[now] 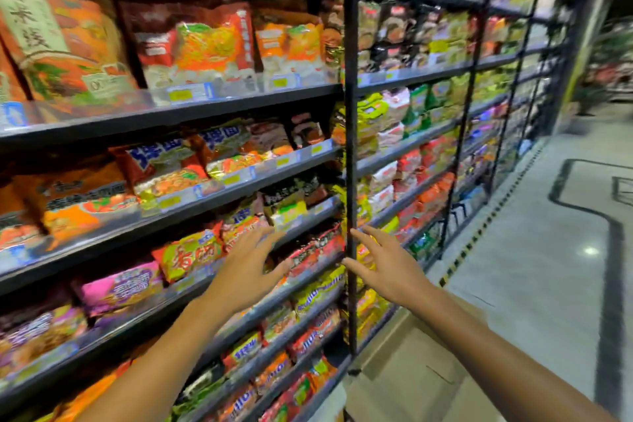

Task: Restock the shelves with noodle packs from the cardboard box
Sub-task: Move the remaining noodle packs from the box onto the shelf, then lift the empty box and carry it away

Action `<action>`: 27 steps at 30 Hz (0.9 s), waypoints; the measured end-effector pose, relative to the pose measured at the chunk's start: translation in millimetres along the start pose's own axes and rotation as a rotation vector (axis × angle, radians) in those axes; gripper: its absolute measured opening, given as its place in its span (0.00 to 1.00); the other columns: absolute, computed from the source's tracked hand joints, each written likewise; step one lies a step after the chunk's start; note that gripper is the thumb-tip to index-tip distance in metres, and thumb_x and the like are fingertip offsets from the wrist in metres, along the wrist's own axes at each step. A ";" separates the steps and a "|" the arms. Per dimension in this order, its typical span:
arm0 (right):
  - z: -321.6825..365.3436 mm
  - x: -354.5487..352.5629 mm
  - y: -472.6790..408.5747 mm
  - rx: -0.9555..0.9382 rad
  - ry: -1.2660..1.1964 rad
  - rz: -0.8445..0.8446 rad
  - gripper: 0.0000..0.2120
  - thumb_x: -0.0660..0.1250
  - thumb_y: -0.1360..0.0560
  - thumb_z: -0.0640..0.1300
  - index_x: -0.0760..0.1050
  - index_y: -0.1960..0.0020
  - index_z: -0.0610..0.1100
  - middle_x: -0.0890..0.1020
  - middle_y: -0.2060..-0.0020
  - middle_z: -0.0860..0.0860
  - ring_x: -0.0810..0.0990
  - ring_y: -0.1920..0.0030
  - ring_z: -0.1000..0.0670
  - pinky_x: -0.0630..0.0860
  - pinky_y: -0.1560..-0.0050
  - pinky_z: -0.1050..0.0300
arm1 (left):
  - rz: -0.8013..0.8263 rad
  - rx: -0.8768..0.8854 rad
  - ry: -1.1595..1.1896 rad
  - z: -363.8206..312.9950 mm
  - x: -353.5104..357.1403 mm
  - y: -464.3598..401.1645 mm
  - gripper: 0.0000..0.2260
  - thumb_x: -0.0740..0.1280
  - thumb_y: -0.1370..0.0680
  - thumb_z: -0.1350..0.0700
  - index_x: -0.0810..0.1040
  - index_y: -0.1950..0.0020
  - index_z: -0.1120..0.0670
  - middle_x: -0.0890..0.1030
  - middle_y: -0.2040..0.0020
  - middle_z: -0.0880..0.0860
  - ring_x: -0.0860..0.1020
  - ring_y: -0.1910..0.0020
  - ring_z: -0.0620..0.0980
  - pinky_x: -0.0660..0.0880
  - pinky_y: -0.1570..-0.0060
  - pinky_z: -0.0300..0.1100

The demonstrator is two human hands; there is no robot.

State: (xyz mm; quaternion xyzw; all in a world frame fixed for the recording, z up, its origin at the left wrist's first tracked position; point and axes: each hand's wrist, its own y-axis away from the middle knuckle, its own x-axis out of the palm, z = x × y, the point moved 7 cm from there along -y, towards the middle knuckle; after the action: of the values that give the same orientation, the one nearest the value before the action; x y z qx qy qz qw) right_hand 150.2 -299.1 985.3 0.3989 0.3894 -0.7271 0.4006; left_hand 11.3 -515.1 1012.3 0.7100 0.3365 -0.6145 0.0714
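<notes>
- Both hands are empty: the left hand (247, 267) and right hand (383, 264) hover spread-fingered before the red noodle packs (313, 250) on a middle shelf (301, 279).
- Likely between placements (or tidying the row).
- The cardboard box (407, 360) sits on the floor below; next, reach down for another pack.
</notes>
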 end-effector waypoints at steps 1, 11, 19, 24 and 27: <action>-6.0 -0.2 7.8 0.015 0.002 -0.010 0.39 0.48 0.27 0.76 0.56 0.22 0.59 0.58 0.22 0.54 0.55 0.22 0.48 0.60 0.24 0.45 | 0.018 0.016 0.012 -5.8 6.4 -0.7 0.36 0.49 0.25 0.27 0.63 0.22 0.45 0.62 0.23 0.49 0.59 0.23 0.52 0.59 0.25 0.51; -23.9 0.3 86.2 0.246 0.082 -0.118 0.35 0.56 0.24 0.71 0.57 0.22 0.57 0.61 0.22 0.53 0.59 0.23 0.48 0.60 0.26 0.50 | 0.144 0.195 0.100 -10.4 40.8 22.5 0.38 0.48 0.26 0.27 0.62 0.22 0.46 0.61 0.22 0.48 0.58 0.23 0.50 0.59 0.25 0.51; -6.6 41.5 145.2 0.406 0.100 -0.074 0.38 0.52 0.26 0.73 0.59 0.22 0.54 0.62 0.23 0.49 0.60 0.24 0.45 0.60 0.25 0.46 | 0.216 0.300 0.025 30.5 73.9 44.4 0.40 0.46 0.28 0.29 0.65 0.23 0.50 0.65 0.24 0.53 0.62 0.25 0.55 0.60 0.26 0.52; -39.1 57.5 179.7 0.528 0.101 -0.063 0.35 0.57 0.23 0.69 0.58 0.22 0.54 0.61 0.23 0.49 0.60 0.24 0.45 0.62 0.25 0.45 | 0.315 0.347 0.083 12.8 123.0 38.8 0.42 0.47 0.28 0.26 0.64 0.22 0.50 0.64 0.23 0.54 0.61 0.24 0.56 0.60 0.26 0.54; -65.2 61.7 195.8 0.585 0.088 -0.060 0.36 0.57 0.24 0.70 0.56 0.22 0.55 0.60 0.22 0.50 0.60 0.24 0.44 0.63 0.26 0.45 | 0.368 0.365 0.098 -8.9 154.9 32.1 0.38 0.51 0.26 0.29 0.64 0.22 0.50 0.63 0.23 0.54 0.60 0.23 0.55 0.60 0.26 0.53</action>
State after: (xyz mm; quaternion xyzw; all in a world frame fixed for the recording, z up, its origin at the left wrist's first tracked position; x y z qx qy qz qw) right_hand 320.4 -331.7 857.3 0.5171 0.1920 -0.8018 0.2299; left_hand 39.6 -474.5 861.8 0.7892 0.0882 -0.6067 0.0364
